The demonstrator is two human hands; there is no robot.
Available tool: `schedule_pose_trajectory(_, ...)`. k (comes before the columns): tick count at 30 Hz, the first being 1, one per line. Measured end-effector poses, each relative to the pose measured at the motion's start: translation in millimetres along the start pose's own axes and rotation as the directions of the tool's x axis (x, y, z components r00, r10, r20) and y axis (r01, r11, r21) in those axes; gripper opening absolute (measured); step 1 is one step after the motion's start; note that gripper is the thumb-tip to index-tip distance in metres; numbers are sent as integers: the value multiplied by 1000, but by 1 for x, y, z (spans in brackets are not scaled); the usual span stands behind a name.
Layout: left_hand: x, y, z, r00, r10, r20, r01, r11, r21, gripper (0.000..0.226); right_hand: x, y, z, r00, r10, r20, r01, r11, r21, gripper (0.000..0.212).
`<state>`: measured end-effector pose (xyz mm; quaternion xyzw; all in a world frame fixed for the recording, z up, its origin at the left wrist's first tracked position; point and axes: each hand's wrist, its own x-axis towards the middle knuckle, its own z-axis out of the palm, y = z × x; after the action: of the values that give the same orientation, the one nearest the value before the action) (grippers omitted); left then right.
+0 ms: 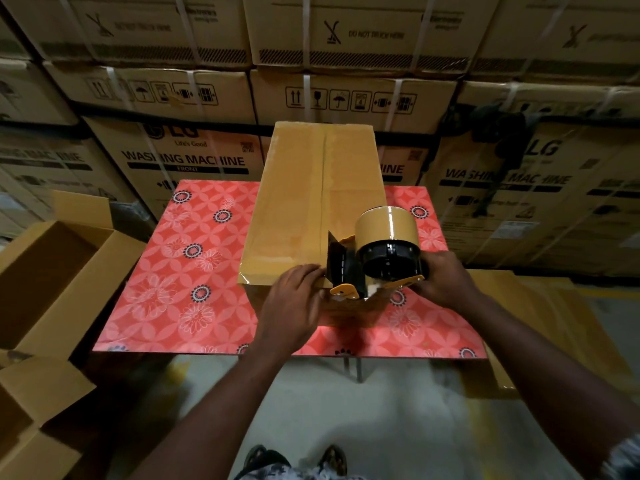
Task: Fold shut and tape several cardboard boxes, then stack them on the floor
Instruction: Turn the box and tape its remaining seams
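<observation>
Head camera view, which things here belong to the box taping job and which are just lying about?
In the job: cardboard box on the table; tape dispenser gripped by the right hand; left hand at its near edge; open boxes on the left.
Just about: stacked washing machine cartons behind.

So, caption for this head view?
Right hand holds tape dispenser at cardboard box's near edge; left hand presses beside it.
</observation>
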<state>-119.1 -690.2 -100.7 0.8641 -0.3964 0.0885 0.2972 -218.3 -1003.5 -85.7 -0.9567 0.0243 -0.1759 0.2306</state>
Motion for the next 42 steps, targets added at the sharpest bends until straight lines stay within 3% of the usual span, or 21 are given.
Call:
schedule_pose_trajectory(5,-1,-3,0,1000,1,-5,-1,1000,-19,40,-5,20,-25,999,9,-39,-12,997,-83,39)
schedule_pose_trajectory(7,-1,-2,2,1000,-5,-24,4,1000,-29,39,-17,35,-36,999,38,-33,-41,995,-95,35)
schedule_pose_trajectory(13,3,18,11,982,-149,-120,142,988,-64,36,-27,42,-34,997,75,-26,-75,997,-14,36)
schedule_pose_trajectory(16,7,36,15,996,-84,-34,85,996,38,36,-27,31,-37,998,47,-35,-46,998,41,26)
schedule_pose_trajectory(20,16,64,27,997,18,74,-20,999,37,36,-28,26,-38,999,36,-27,-35,998,62,25)
schedule_pose_trajectory(29,21,59,33,998,-16,56,13,998,59,39,-31,35,-31,994,108,-9,-107,988,108,24)
schedule_pose_trajectory(35,20,53,32,999,11,52,-14,998,54,39,-29,44,-38,995,104,-5,-104,994,-14,34)
schedule_pose_trajectory(42,19,56,30,999,-9,45,9,1000,6,43,-48,71,-55,981,191,-22,-192,979,-65,26)
